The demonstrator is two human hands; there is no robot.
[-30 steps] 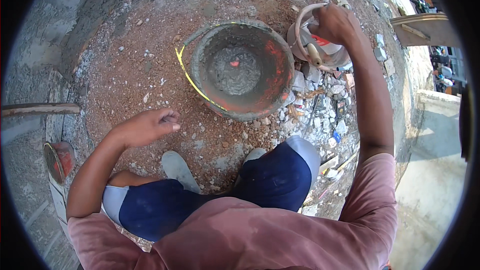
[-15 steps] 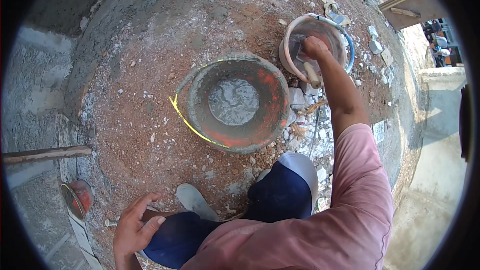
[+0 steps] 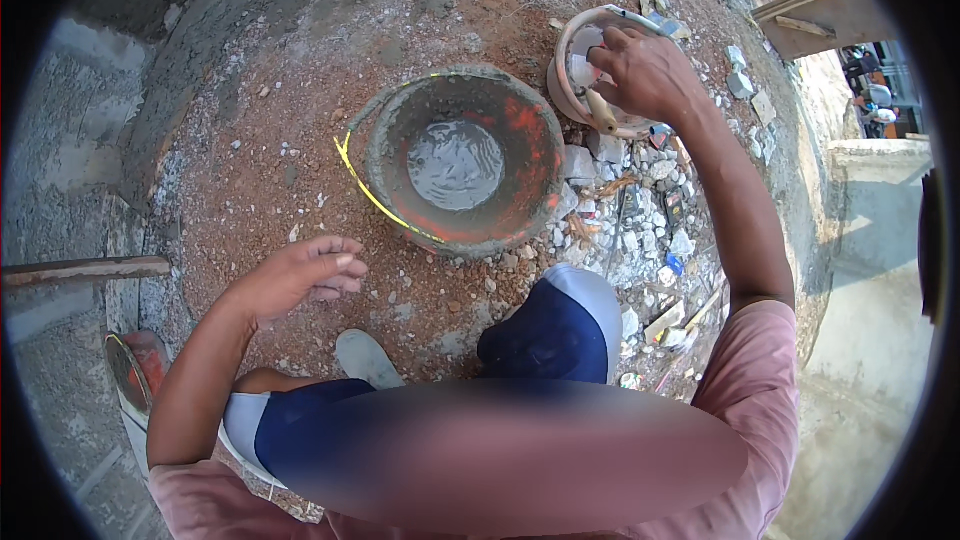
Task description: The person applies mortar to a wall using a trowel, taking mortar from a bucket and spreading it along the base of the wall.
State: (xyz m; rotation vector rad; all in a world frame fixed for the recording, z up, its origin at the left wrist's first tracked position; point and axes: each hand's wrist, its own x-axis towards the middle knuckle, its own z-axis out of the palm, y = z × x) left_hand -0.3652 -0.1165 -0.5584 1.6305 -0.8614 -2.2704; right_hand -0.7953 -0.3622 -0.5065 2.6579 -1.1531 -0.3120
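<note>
A black rubber bucket (image 3: 535,180), smeared with grey and orange-red, stands on the ground before me with watery grey liquid (image 3: 457,166) in its bottom. Its yellow handle (image 3: 372,198) hangs down on the left side. At the upper right is a pale pail (image 3: 562,80) with a light wooden tool handle (image 3: 602,113) leaning over its near rim. My right hand (image 3: 645,70) is over that pail, fingers curled around something partly hidden, with a pale and reddish patch beside them. My left hand (image 3: 305,275) hovers left of the black bucket, fingers loosely stretched, holding nothing.
White stones and rubble (image 3: 640,210) lie right of the black bucket. A small red container (image 3: 140,370) and a wooden bar (image 3: 85,270) are at the left, beside a concrete surface. A low wall (image 3: 880,220) runs along the right. My knees are close below the bucket.
My right hand has risen from inside the pale pail to above its rim. My left hand has lifted off my left knee and moved forward toward the black bucket.
</note>
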